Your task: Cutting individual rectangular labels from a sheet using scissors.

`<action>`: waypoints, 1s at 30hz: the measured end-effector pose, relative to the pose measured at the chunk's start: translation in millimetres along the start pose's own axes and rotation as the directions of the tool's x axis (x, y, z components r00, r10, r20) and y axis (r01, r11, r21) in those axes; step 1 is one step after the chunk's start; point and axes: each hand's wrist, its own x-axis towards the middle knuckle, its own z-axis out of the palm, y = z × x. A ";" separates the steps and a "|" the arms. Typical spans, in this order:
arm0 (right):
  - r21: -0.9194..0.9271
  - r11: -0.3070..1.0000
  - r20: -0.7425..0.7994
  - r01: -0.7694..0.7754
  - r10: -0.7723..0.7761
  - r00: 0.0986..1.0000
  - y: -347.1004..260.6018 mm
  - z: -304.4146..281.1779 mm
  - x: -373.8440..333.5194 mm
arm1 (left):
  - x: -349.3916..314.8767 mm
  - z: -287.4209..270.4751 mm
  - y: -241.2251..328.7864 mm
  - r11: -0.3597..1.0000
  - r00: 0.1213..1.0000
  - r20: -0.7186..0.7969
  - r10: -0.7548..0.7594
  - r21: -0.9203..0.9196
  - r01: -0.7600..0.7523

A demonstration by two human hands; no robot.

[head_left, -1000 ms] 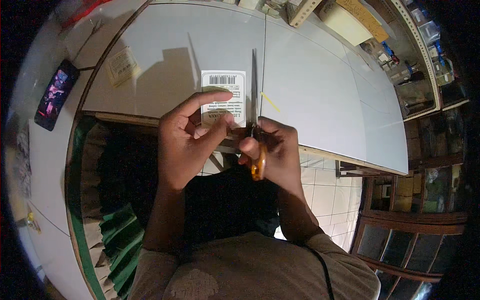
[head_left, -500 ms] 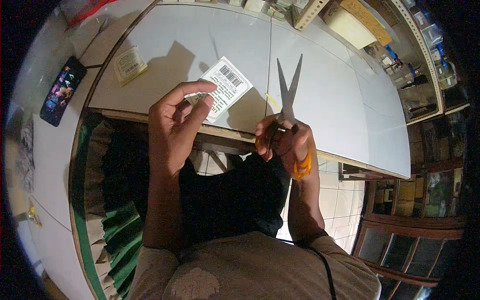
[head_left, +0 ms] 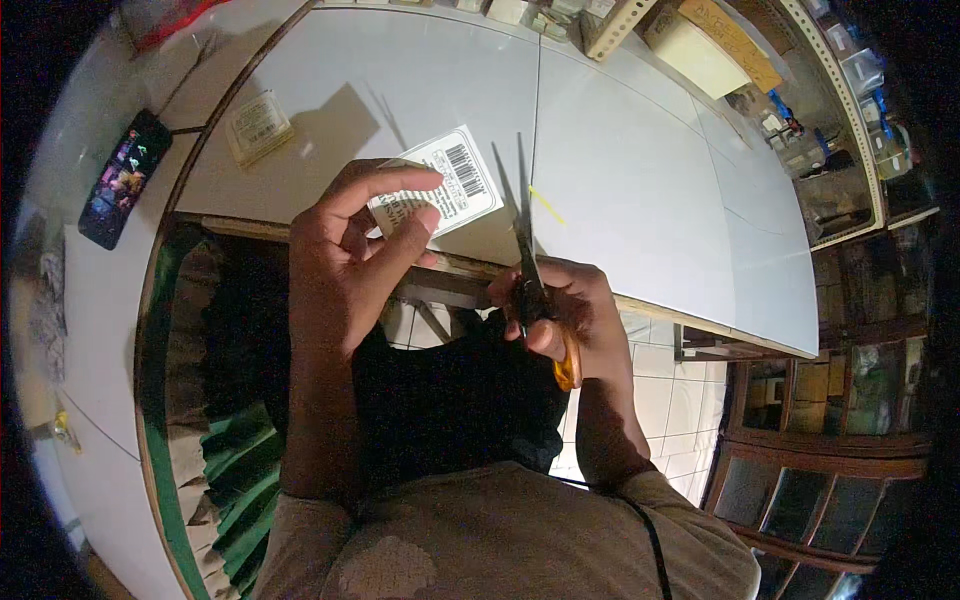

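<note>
left hand (head_left: 365, 230): fingers clamped on card (head_left: 462, 165), held tilted above table (head_left: 640, 220). right hand (head_left: 575, 310): fingers closed round scissors (head_left: 526, 225), just right of card, slightly parted. yellow strip (head_left: 547, 204) on table, right of card; phone (head_left: 125, 180) well left of card.

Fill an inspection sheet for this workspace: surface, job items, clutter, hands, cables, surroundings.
Surface: white tabletop, wooden front edge.
Job items: printed card; scissors, blades slightly parted.
Clutter: yellow strip near scissors; small pale card stack, left; lit phone, far left.
Hands: left hand holds card; right hand grips scissors by handles.
Cables: dark cord over shirt.
Surroundings: cream box, upper right; wood-and-glass cabinet, right; tiled floor.
</note>
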 end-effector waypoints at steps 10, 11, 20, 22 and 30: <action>0.021 0.999 0.020 0.033 -0.034 0.999 0.9 6.0 -2.1 | -2.9 -0.2 0.9 0.997 0.998 -0.055 -0.036 0.070 0.040; 0.030 0.997 0.007 0.066 -0.066 0.998 1.1 6.6 -2.6 | -3.3 -0.6 1.0 0.995 0.998 -0.056 -0.023 0.092 0.028; -0.110 0.990 0.118 -0.090 0.103 0.988 -1.8 -2.9 -9.0 | -5.7 8.5 0.7 0.994 0.996 -0.091 0.013 0.106 -0.003; -0.054 0.995 0.081 -0.080 0.084 0.993 -3.0 2.4 -10.4 | -7.2 4.9 0.2 0.993 0.996 -0.084 0.025 0.119 -0.015; -0.008 0.996 0.001 -0.094 0.094 0.996 -1.0 6.5 -11.7 | -5.0 7.4 -4.6 0.994 0.997 -0.066 0.047 0.099 -0.041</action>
